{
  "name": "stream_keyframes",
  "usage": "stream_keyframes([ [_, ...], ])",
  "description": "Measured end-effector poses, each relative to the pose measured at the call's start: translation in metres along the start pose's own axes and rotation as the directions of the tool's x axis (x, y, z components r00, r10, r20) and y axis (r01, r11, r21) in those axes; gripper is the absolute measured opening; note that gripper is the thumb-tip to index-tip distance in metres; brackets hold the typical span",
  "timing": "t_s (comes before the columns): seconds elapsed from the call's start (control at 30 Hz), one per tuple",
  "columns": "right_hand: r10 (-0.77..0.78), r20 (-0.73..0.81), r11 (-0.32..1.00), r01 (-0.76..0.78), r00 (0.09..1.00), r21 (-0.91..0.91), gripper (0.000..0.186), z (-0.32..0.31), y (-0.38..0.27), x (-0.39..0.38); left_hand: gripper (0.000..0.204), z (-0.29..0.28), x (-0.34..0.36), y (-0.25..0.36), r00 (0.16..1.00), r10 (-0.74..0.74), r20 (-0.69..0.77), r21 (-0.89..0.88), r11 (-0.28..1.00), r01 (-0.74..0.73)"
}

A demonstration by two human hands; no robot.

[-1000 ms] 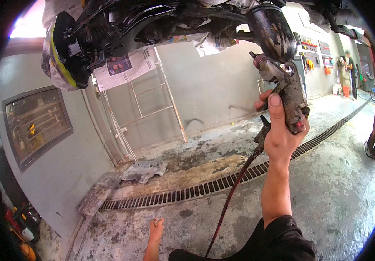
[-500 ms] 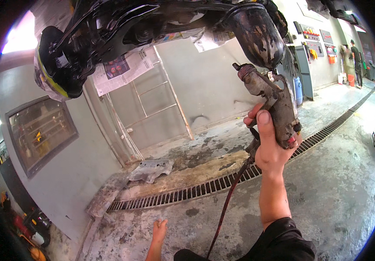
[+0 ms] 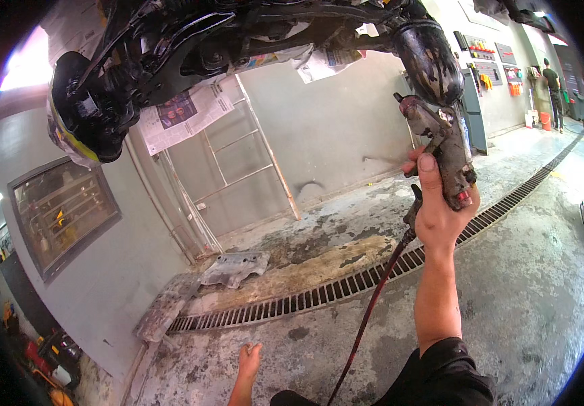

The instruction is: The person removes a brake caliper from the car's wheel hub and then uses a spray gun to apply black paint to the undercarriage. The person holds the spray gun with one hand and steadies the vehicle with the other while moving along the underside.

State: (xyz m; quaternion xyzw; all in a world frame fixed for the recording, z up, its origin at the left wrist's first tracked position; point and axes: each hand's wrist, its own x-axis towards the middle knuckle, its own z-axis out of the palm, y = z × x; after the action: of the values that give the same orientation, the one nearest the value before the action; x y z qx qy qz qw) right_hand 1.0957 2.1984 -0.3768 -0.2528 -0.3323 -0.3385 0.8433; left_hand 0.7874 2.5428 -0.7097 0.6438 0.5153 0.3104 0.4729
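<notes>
My right hand (image 3: 442, 210) is wrapped round the handle of a paint-stained spray gun (image 3: 449, 145), raised high on the right. A dark, paint-streaked cup (image 3: 431, 64) sits on top of the gun. From the handle, a dark red hose (image 3: 373, 304) runs down to the lower edge. Above and left of the gun hangs glossy black vehicle underbody (image 3: 217, 54), with a black wheel hub part (image 3: 85, 101) at its left end. My left hand (image 3: 249, 358) hangs low near the middle, its fingers loosely curled and nothing visible in them.
Newspaper sheets (image 3: 184, 115) hang behind the underbody. A metal frame (image 3: 261, 139) leans on the grey wall. Stained panels (image 3: 234, 269) lie by a floor drain grate (image 3: 319, 296). At the far right, a person (image 3: 552, 91) stands near a red bucket (image 3: 545, 120) and wall tool racks (image 3: 488, 71).
My right hand has moved up and slightly right with the spray gun, and the hose has shifted along. My left hand has barely moved.
</notes>
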Motion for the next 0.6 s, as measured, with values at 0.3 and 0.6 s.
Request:
stream_keyframes([
  [0.3, -0.057, 0.104, 0.998, 0.058, 0.993, -0.008, 0.024, 0.034, -0.016, 0.001, 0.076, -0.007, -0.001, -0.004, 1.000, 0.002, 0.017, -0.076, 0.997, -0.001],
  [0.6, -0.098, 0.146, 0.995, 0.094, 0.984, 0.036, 0.024, 0.047, -0.037, -0.010, 0.079, -0.018, -0.009, -0.009, 1.000, -0.007, 0.024, -0.114, 0.993, 0.010],
])
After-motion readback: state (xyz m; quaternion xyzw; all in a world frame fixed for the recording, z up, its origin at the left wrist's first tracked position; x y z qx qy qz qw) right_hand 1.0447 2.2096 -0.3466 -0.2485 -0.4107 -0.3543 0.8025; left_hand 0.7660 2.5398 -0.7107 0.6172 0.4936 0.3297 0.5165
